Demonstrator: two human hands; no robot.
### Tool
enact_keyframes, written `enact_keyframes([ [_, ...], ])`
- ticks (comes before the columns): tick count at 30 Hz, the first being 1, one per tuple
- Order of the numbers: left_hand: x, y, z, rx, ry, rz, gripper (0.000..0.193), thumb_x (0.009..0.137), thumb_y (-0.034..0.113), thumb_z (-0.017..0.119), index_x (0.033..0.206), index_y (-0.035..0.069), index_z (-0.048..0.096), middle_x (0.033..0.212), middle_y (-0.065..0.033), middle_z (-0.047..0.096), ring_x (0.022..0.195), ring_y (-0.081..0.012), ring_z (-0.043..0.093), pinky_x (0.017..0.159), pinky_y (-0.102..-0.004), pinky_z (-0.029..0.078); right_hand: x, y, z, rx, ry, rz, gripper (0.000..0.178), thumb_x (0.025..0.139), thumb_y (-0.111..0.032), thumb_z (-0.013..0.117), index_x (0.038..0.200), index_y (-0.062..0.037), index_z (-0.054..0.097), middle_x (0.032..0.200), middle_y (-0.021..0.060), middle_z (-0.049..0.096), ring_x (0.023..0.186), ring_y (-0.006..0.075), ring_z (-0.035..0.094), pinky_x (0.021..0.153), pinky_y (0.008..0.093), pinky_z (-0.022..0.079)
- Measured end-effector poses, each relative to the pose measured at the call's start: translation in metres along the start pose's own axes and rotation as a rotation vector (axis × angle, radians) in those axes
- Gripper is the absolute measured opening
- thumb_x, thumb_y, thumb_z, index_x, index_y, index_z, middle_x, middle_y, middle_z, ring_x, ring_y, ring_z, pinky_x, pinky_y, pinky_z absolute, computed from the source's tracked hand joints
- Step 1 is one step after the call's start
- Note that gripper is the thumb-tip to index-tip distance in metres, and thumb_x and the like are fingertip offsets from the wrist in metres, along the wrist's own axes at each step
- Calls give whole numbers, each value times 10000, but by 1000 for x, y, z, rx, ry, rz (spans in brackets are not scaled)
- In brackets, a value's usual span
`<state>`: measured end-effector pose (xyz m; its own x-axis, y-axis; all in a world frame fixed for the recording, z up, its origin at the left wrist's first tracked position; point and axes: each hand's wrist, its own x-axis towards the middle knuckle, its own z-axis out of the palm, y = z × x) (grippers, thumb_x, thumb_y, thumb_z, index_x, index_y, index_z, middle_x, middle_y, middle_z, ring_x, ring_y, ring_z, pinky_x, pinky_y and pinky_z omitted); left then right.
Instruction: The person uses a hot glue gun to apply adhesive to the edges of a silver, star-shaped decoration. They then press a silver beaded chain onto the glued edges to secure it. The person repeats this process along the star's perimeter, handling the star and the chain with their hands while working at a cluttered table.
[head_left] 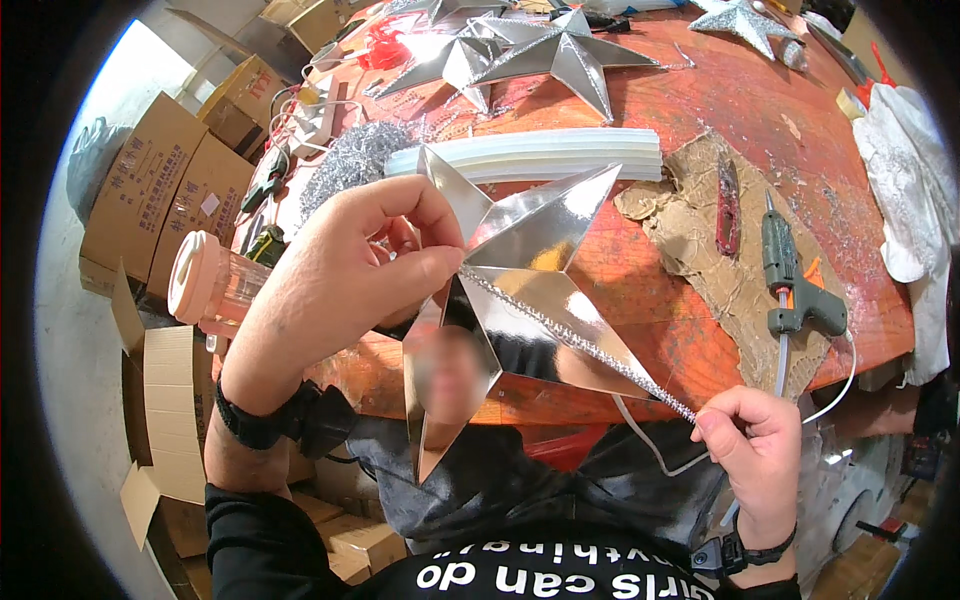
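A mirror-like silver star (540, 300) with raised, folded points stands in front of me, above the near edge of the table. Along the ridge of its lower right point runs a thin strip of sparkly silver trim (570, 335). Finger and thumb of my left hand (385, 250) are closed on the trim's inner end, close to the star's middle. My right hand (750, 445) pinches the outer end, just past the tip of that point. Between the two hands the trim looks straight and lies close to the ridge.
A green glue gun (790, 270) and a red knife (727, 210) lie on torn cardboard (690, 190) to the right. Behind the star are pale glue sticks (540, 152), silver tinsel (350, 165) and more silver stars (565, 60). A lidded cup (215, 285) is at left.
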<state>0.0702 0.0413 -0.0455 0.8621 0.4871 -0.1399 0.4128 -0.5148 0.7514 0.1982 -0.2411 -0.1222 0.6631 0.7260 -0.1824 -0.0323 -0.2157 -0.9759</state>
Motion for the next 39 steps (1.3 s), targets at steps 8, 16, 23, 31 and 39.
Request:
enact_keyframes([
  [8, 0, 1, 0, 19, 10, 6, 45, 797, 45, 609, 789, 38, 566, 686, 27, 566, 599, -31, 541, 555, -191, 415, 0, 2, -1, -66, -7, -77, 113, 831, -45, 666, 752, 31, 637, 627, 19, 598, 579, 57, 534, 525, 202, 395],
  [16, -1, 3, 0, -7, 4, -40, 45, 800, 48, 610, 796, 36, 567, 701, 29, 557, 636, -28, 535, 587, -188, 412, 2, 4, 4, -156, 3, -86, 105, 830, -48, 671, 771, 34, 640, 617, 20, 594, 552, 57, 527, 505, 216, 398],
  [23, 0, 0, -1, -29, -16, -51, 41, 812, 27, 607, 808, 31, 566, 703, 26, 560, 638, -30, 533, 597, -197, 419, 5, 12, 14, -306, 30, -211, 90, 813, -44, 676, 772, 18, 626, 606, 64, 583, 534, 114, 543, 493, 241, 393],
  [31, 2, -5, -8, -90, -82, -51, 91, 842, 70, 642, 832, 5, 580, 704, 17, 569, 611, -35, 523, 593, -194, 421, 15, 5, 24, -415, -54, -338, 92, 805, -24, 650, 878, 17, 612, 767, 134, 622, 644, 243, 600, 572, 301, 453],
  [39, -6, -7, -14, -262, -103, -113, 163, 882, 125, 613, 954, -21, 624, 795, -22, 607, 650, -45, 548, 548, -184, 424, 7, -33, -29, -667, -87, -536, 364, 809, 57, 512, 1166, 34, 584, 1079, 185, 634, 1028, 326, 605, 904, 363, 456],
])
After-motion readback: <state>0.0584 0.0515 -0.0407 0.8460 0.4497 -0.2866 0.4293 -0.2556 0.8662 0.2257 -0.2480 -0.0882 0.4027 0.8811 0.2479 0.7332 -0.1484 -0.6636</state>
